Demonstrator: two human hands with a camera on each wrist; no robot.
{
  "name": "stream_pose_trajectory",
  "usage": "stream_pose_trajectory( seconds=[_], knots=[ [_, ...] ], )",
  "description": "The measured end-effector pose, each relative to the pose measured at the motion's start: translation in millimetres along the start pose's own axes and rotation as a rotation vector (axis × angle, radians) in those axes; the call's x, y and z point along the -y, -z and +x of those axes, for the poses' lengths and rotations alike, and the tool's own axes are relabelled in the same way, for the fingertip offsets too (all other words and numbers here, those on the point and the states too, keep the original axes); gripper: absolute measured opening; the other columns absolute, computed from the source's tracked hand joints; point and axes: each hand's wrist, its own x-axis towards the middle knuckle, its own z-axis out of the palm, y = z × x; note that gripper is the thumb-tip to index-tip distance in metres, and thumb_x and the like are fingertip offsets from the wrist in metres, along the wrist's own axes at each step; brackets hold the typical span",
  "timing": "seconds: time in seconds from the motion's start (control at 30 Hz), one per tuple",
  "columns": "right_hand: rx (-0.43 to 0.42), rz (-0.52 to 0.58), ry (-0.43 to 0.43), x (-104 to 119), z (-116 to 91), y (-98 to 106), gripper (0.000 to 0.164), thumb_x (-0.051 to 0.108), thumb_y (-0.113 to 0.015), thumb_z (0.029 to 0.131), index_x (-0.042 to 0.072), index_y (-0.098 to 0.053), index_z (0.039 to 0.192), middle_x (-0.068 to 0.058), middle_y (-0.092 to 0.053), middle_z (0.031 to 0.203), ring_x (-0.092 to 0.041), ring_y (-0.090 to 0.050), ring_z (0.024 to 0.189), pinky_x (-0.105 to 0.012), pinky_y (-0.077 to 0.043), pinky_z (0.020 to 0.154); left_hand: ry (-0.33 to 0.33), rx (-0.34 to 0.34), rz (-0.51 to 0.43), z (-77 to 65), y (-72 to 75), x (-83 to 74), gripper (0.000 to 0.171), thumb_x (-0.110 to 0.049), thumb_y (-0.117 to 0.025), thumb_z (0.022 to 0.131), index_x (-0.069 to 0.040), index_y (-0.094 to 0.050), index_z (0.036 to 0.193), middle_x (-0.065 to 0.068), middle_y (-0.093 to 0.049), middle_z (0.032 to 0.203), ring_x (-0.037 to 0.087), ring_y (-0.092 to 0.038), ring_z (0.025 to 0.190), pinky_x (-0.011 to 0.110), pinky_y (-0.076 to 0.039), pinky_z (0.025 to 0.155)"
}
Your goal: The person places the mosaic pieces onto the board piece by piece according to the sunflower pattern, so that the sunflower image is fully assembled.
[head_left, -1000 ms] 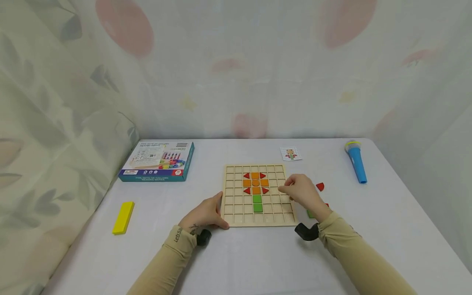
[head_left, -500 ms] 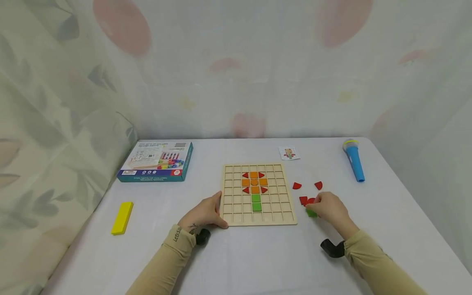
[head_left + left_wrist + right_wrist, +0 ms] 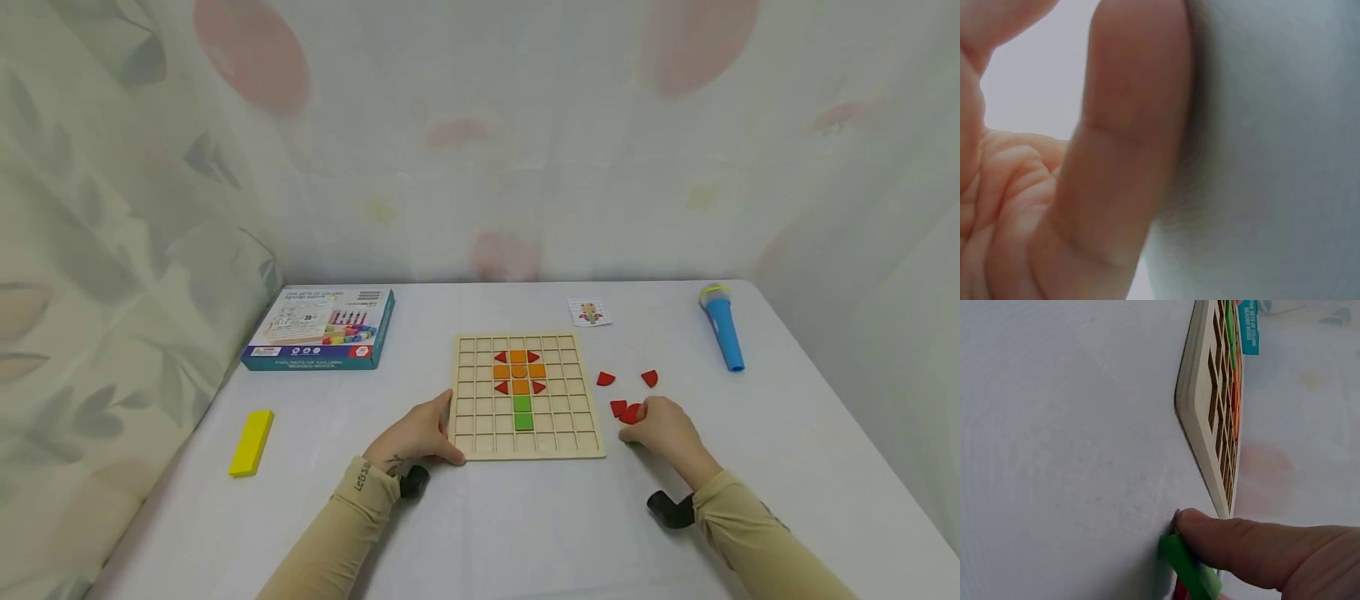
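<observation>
Green, the small block [image 3: 1190, 567] sits at the tip of the right hand's [image 3: 663, 433] thumb — pinched there, tilted, its long side slanting down rightward in the right wrist view. The left hand [image 3: 416, 433], thumb and forefinger spread, touches the wooden grid board [image 3: 566, 417]. The teal-sided box [image 3: 322, 325] reads "FIVE SETS OF COLUMN" — the rest blurs.

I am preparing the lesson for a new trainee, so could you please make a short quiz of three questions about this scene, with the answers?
1. True or false: the left hand touches the wooden board.
2. Seen from the right wrist, which colour is the piece touching the fingers of the right hand: a) yellow, b) green, c) blue?
3. How many green squares lie on the wooden board?

Key: 1. True. 2. b, a green piece. 3. Two.
</observation>
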Motion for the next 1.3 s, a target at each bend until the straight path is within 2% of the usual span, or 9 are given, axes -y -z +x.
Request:
stream_pose_trajectory(
  seconds=[0.17, 0.33, 0.4, 0.57, 0.67, 0.8, 0.97, 1.17, 1.3],
  knots=[
    [0.008, 0.06, 0.051, 7.6, -2.0, 3.6, 0.021, 0.015, -0.071, 0.077, 0.005, -0.054, 0.07, -0.004, -0.049, 0.061, -0.018, -0.047, 0.057, -0.027, -0.037, 0.051, 0.0, -0.001, 0.007, -0.1, 0.2, -0.6, 0.121, -0.017, -0.09, 0.053, 0.0, -0.015, 0.147, 0.012, -0.057, 0.118, 0.019, -0.05, 0.086, 0.033, -0.04, 0.082],
    [0.012, 0.144, 0.131, 28.6, -3.9, 9.5, 0.018, 0.019, -0.066, 0.082, 0.006, -0.055, 0.075, -0.004, -0.054, 0.061, -0.015, -0.051, 0.053, -0.028, -0.04, 0.049, 0.015, -0.007, -0.005, 0.0, -0.2, -1.4, 0.121, -0.016, -0.09, 0.052, 0.0, -0.017, 0.147, 0.015, -0.052, 0.128, 0.019, -0.049, 0.089, 0.033, -0.04, 0.083],
    [0.032, 0.195, 0.141, 39.8, -3.7, 7.8, 0.019, 0.019, -0.065, 0.083, 0.005, -0.054, 0.078, -0.005, -0.059, 0.064, -0.015, -0.054, 0.054, -0.027, -0.043, 0.05, 0.024, -0.005, -0.016, -0.1, -0.3, -1.3, 0.121, -0.014, -0.09, 0.052, -0.001, -0.017, 0.147, 0.015, -0.054, 0.124, 0.019, -0.049, 0.088, 0.032, -0.04, 0.08],
    [0.133, 0.331, 0.147, 67.0, -1.2, -9.1, 0.017, 0.016, -0.065, 0.084, 0.002, -0.055, 0.08, -0.007, -0.06, 0.062, -0.014, -0.056, 0.05, -0.026, -0.048, 0.05, 0.028, 0.012, -0.035, -0.1, -0.3, -0.8, 0.121, -0.013, -0.089, 0.053, -0.002, -0.015, 0.148, 0.012, -0.058, 0.099, 0.021, -0.05, 0.075, 0.029, -0.042, 0.064],
    [0.207, 0.375, 0.176, 78.4, 0.5, -24.0, 0.014, 0.012, -0.067, 0.082, 0.002, -0.058, 0.077, -0.007, -0.059, 0.06, -0.014, -0.055, 0.047, -0.025, -0.049, 0.048, 0.02, 0.01, -0.027, 0.3, -0.2, -0.2, 0.121, -0.014, -0.089, 0.053, -0.002, -0.015, 0.148, 0.012, -0.057, 0.11, 0.02, -0.05, 0.078, 0.028, -0.041, 0.067],
    [0.276, 0.355, 0.252, 87.4, 2.1, -41.0, 0.013, 0.01, -0.068, 0.081, 0.004, -0.061, 0.073, -0.006, -0.058, 0.057, -0.013, -0.054, 0.046, -0.023, -0.047, 0.047, 0.019, 0.01, -0.043, 0.7, 0.1, 0.2, 0.122, -0.014, -0.09, 0.052, -0.003, -0.015, 0.148, 0.014, -0.055, 0.12, 0.02, -0.05, 0.08, 0.029, -0.042, 0.069],
    [0.319, 0.29, 0.344, 91.5, 6.3, -52.2, 0.012, 0.009, -0.068, 0.082, 0.005, -0.062, 0.072, -0.004, -0.056, 0.053, -0.013, -0.052, 0.044, -0.022, -0.044, 0.046, 0.023, 0.022, -0.063, 1.0, 0.2, 0.4, 0.122, -0.013, -0.089, 0.053, -0.003, -0.013, 0.148, 0.011, -0.058, 0.095, 0.02, -0.051, 0.067, 0.03, -0.043, 0.057],
    [0.345, 0.262, 0.378, 93.5, 9.6, -57.9, 0.012, 0.009, -0.069, 0.08, 0.006, -0.063, 0.071, -0.003, -0.053, 0.054, -0.012, -0.048, 0.043, -0.021, -0.043, 0.045, 0.026, 0.009, -0.049, 0.7, 0.0, -0.2, 0.122, -0.013, -0.09, 0.052, -0.002, -0.015, 0.148, 0.015, -0.052, 0.124, 0.021, -0.05, 0.077, 0.029, -0.043, 0.061],
    [0.321, 0.232, 0.376, 95.9, 9.5, -61.4, 0.014, 0.01, -0.072, 0.078, 0.006, -0.061, 0.069, -0.002, -0.053, 0.053, -0.012, -0.047, 0.042, -0.02, -0.041, 0.044, 0.022, 0.012, -0.046, -0.7, 0.2, -1.4, 0.121, -0.012, -0.089, 0.053, -0.002, -0.014, 0.148, 0.014, -0.058, 0.108, 0.02, -0.05, 0.072, 0.029, -0.043, 0.058]
  ],
)
